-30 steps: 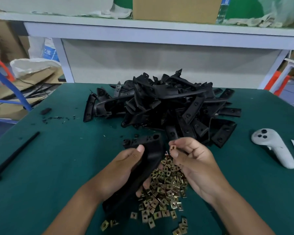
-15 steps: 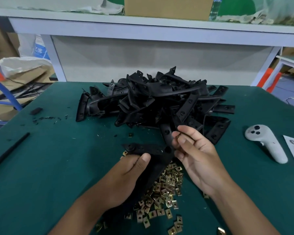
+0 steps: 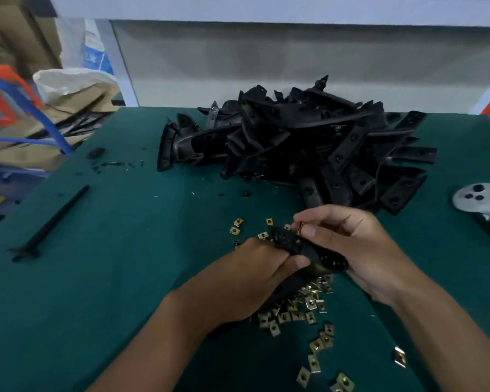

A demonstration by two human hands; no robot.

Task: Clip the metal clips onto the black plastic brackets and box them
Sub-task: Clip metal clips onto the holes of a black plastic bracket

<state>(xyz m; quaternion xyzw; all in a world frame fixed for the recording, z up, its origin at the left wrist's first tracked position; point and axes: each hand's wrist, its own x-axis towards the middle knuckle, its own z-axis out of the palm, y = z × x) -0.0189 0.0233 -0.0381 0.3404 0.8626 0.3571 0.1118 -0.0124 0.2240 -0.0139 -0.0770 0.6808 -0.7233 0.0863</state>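
Note:
My left hand (image 3: pixel 249 275) grips a black plastic bracket (image 3: pixel 303 246) over the green table, its holed end pointing up and left. My right hand (image 3: pixel 359 247) pinches a small metal clip (image 3: pixel 300 229) between thumb and forefinger, right at the bracket's upper edge, while its palm cups the bracket's right end. Under and below both hands lies a scatter of brass-coloured metal clips (image 3: pixel 303 309). A big heap of black brackets (image 3: pixel 309 145) sits at the far middle of the table.
A grey hand controller (image 3: pixel 481 202) lies at the right edge. A long black plastic strip (image 3: pixel 51 222) rests on the left of the green table (image 3: pixel 111 278). Black plastic crumbs (image 3: pixel 111 164) dot the far left. Cardboard and a blue frame (image 3: pixel 34 108) stand beyond the left edge.
The bracket has turned flatter and moved lower between the hands. My right hand has brought the clip from the air down to the bracket's upper edge. The view tilted down.

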